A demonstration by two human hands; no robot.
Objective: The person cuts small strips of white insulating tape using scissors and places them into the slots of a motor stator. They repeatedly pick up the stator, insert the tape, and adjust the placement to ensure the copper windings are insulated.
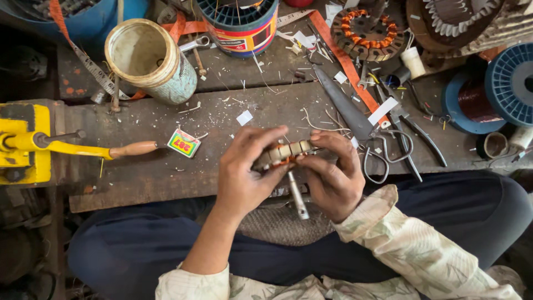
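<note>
Two hands: both close around one small motor core (284, 154) with a steel shaft, held over the lap at the near edge of the workbench (166, 183).
Left hand (244, 172): fingers curl over the core's left end from 9 o'clock, thumb pressed against its side; a firm clasp.
Right hand (333, 178): fingertips pinch the core's right end from 3 o'clock, thumb under it.
Motor core: pale laminated segments with a hint of orange winding, lying roughly level between the two hands; its shaft (297, 197) points down toward 6 o'clock.
Scissors (361, 128): lie on the bench just beside the right hand, at 1 o'clock, blades pointing toward 11 o'clock.
Pliers (413, 130): lie just right of the scissors, at 2 o'clock.
Small printed box (184, 143): green, yellow and red, at 9 o'clock of the left hand, near it.
Wooden handle (132, 149): at 9 o'clock, on a yellow crank arm of the yellow winding machine (22, 144).
Tin can (151, 60): open, tipped, at 11 o'clock, well apart.
Stator (368, 33): orange-wound ring at 1 o'clock, far side of the bench.
Blue wire spool (511, 83): at 2 o'clock, well apart.
</note>
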